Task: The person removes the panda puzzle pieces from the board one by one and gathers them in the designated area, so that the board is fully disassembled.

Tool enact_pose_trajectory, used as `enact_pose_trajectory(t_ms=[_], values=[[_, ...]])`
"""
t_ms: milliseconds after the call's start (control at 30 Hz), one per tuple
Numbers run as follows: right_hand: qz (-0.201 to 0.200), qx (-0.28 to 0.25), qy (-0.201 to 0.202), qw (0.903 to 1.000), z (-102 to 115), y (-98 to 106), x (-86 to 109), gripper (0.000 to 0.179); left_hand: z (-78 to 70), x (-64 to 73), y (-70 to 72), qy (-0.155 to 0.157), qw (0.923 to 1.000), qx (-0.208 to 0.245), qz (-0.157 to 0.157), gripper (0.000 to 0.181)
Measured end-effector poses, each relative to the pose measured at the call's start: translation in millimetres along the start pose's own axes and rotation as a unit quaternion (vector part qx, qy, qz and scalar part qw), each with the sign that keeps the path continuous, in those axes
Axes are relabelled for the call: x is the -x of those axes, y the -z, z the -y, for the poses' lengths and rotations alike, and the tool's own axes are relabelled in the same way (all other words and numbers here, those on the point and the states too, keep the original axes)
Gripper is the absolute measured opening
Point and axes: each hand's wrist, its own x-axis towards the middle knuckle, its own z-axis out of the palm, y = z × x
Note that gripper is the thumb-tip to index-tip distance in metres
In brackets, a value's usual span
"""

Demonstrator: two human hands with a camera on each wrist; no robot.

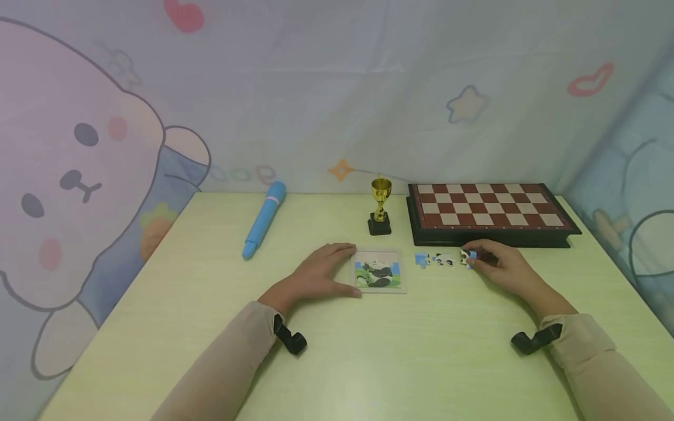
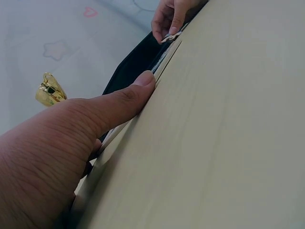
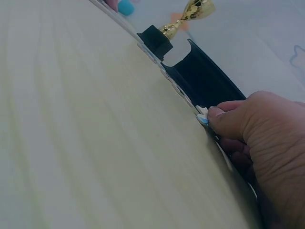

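A square jigsaw puzzle frame [image 1: 402,280] lies on the table, partly filled with a panda picture. My left hand [image 1: 318,275] is at its left side, fingers extended, with the thumb by the near left corner and fingertips by the far left corner. To the right of the frame lie a blue puzzle piece [image 1: 422,259] and a black-and-white puzzle piece [image 1: 444,259]. Between thumb and fingers, my right hand [image 1: 500,266] pinches another puzzle piece [image 1: 466,257], white, black and blue. In the right wrist view this pinched piece [image 3: 203,118] appears low at the tabletop.
Behind my right hand is a chessboard box [image 1: 489,210]. A gold trophy cup [image 1: 380,204] on a black base stands behind the puzzle frame. Further left lies a blue pen-shaped object [image 1: 265,219]. A printed curtain [image 1: 316,88] hangs along the table's back edge.
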Motion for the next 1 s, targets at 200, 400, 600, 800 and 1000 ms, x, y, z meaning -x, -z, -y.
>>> enact_pose_trajectory(t_ms=[200,400,600,800,1000], values=[[0.003,0.003,0.033,0.9994,-4.5,-2.3,0.0,0.020,-0.8,0.4,0.7,0.004,1.0000,0.002,0.004,0.109],[0.004,-0.003,0.045,0.9990,-2.2,-1.5,-1.1,0.015,0.7,-0.7,-0.5,0.000,1.0000,-0.002,0.001,0.111],[0.013,-0.004,0.034,0.9993,0.7,0.3,-0.6,0.015,0.6,-1.2,0.4,0.003,1.0000,0.003,0.004,0.109],[0.010,-0.002,0.038,0.9992,1.1,0.5,0.0,0.016,-0.5,-0.9,0.7,0.001,1.0000,0.004,0.003,0.109],[0.010,0.001,0.047,0.9989,1.2,1.4,-0.4,0.018,-0.7,-1.0,1.1,0.003,1.0000,0.001,0.005,0.110]])
